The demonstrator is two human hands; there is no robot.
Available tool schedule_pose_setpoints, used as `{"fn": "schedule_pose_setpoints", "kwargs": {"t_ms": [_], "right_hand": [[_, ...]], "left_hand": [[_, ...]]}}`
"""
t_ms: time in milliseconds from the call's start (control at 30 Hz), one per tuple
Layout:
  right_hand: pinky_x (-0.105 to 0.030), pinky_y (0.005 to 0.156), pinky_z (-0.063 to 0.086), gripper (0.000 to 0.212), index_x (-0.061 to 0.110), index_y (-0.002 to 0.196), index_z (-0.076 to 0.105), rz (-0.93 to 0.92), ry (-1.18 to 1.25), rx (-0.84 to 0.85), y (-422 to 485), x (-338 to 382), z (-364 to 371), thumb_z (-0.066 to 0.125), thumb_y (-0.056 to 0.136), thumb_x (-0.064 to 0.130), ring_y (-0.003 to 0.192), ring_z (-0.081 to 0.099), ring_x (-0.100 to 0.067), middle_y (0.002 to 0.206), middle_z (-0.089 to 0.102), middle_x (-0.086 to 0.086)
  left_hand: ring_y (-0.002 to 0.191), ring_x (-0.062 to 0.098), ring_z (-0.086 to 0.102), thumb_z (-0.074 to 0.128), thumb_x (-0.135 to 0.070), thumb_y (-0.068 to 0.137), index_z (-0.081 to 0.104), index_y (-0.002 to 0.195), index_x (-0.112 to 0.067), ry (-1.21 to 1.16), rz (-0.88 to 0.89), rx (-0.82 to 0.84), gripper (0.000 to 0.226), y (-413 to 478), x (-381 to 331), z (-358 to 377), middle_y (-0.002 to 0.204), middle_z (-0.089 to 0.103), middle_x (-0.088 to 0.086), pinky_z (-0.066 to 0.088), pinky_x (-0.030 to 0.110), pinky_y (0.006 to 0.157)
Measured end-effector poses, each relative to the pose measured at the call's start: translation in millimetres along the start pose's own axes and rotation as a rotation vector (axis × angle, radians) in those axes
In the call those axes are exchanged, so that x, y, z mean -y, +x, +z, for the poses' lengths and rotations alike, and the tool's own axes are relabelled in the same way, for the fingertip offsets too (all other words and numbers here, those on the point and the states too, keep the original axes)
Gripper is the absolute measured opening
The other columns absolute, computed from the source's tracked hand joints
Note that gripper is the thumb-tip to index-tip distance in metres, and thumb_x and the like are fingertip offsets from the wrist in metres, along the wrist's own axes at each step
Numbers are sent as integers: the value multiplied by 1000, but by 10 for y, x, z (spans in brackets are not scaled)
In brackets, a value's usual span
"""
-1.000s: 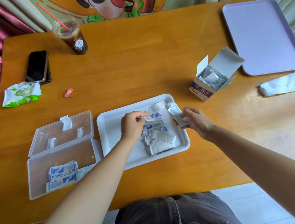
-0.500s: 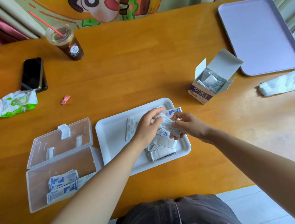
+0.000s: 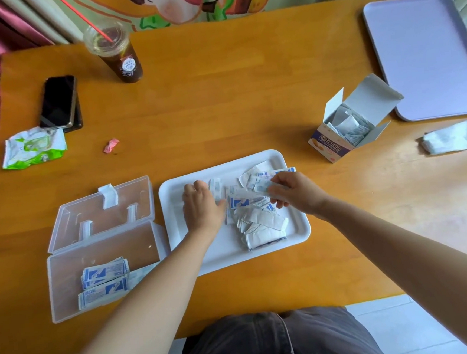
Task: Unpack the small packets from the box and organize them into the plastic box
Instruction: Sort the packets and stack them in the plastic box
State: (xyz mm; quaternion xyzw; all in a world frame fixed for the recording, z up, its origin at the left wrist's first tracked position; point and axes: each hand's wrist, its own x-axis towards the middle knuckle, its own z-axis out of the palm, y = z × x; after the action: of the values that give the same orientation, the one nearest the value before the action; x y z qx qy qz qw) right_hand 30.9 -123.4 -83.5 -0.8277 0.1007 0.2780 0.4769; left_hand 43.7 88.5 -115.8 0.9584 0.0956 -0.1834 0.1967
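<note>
Right hand pinches one packet by its end, over the tray's far right corner. Left hand lies flat, fingers straight, on packets mid-tray. Loose pile sits on the white tray by the table's near edge. Two stacks lie in the plastic box, left of the tray. Cardboard box near the right edge holds more. Packets likely light, thin, floppy, slippery: pinch the edges. Blue print; characters too small to read.

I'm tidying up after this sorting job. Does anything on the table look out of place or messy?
Litter at the left: a crumpled pink scrap and a green-and-white wrapper beside the phone. On the white tray the packets sit in a jumbled heap, unlike the stacked ones in the plastic box.
</note>
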Motion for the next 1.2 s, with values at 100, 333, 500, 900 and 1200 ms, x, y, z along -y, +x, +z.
{"fn": "schedule_pose_setpoints", "kwargs": {"t_ms": [100,333,500,900,1200], "right_hand": [[-25,60,48,17,4,90,62,1,-24,17,17,-22,21,56,93,20,60,61,-8,80,71,-8],[-25,64,45,13,10,93,65,-30,-107,-37,70,-47,14,58,93,21,67,59,-10,78,67,0],[-22,88,41,16,9,98,69,-317,-266,-83,139,-3,81,65,89,22,104,57,-17,118,58,-5],[-30,72,47,28,20,119,59,-414,-343,-23,8,116,70,60,91,24,78,62,-15,85,66,5],[-22,53,42,31,6,67,50,-188,-249,-217,-162,-198,-113,59,92,22,55,60,0,65,69,1]], "left_hand": [[114,31,44,70,-28,84,50,115,-6,67,-25,-16,43,64,-15,67,121,45,14,43,37,87],[93,28,58,71,-21,82,61,89,-15,-79,-37,2,14,145,41,36,98,63,6,41,31,70],[74,18,62,72,-12,78,66,84,-15,-360,160,71,9,167,20,-85,81,70,-1,43,27,64],[60,8,47,62,-2,85,72,81,-24,-660,334,561,25,-11,-178,-270,65,57,-4,39,24,59],[105,18,47,65,-17,79,53,118,-15,33,624,226,41,-242,-220,7,118,49,2,40,27,85]]}}
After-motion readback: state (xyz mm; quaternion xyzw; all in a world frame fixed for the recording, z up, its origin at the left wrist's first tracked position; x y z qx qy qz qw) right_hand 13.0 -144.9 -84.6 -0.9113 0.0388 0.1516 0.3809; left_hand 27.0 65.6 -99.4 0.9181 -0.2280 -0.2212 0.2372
